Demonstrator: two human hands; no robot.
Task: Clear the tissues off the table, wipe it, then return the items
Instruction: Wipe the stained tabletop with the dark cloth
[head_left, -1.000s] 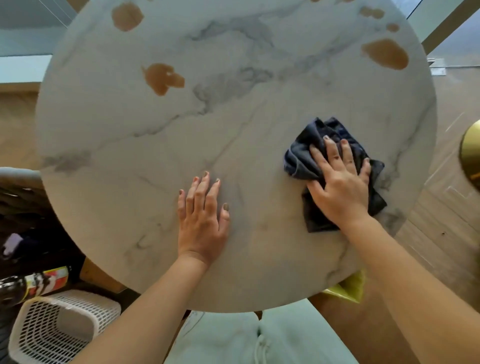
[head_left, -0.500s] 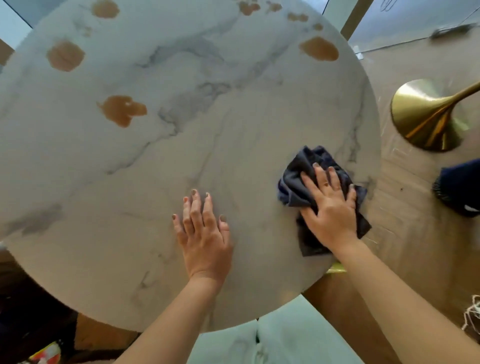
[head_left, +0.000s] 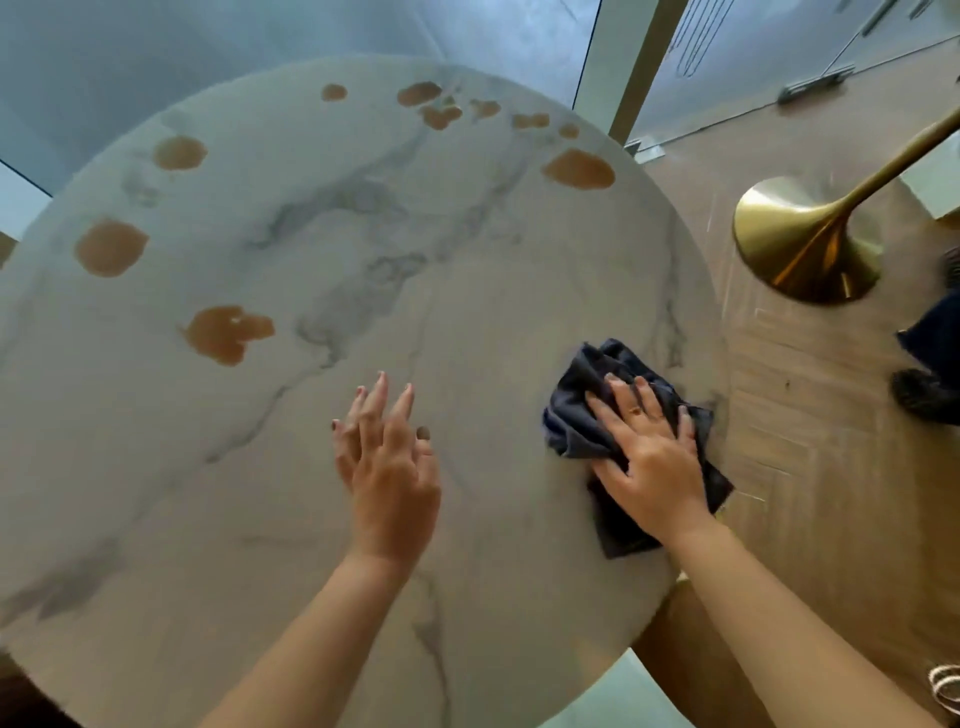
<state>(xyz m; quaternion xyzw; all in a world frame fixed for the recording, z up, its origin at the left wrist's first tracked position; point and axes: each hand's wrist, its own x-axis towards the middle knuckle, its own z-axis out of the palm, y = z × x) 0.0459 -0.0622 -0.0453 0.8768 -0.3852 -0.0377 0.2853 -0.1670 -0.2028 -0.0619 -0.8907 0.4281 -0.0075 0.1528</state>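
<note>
A round marble table (head_left: 467, 291) fills the view. A crumpled dark blue cloth (head_left: 576, 410) lies near its right edge, and my right hand (head_left: 649, 457) presses flat on it with spread fingers. My left hand (head_left: 387, 462) is near the middle of the table, fingers straight and slightly raised off the top. Several brown spill stains dot the far and left parts of the top, such as a large stain (head_left: 226, 332) on the left and another stain (head_left: 579, 169) at the far right. No tissues are in view.
A brass cone-shaped stand base (head_left: 802, 244) sits on the wooden floor right of the table. A dark shoe (head_left: 924, 397) of another person shows at the right edge. Glass panels rise behind the table. A pale green cushion (head_left: 618, 701) shows below the near edge.
The view swung right and up, revealing the far stains and brass base. My right hand kept pressing the cloth near the right edge. My left hand's fingers lifted off the top.
</note>
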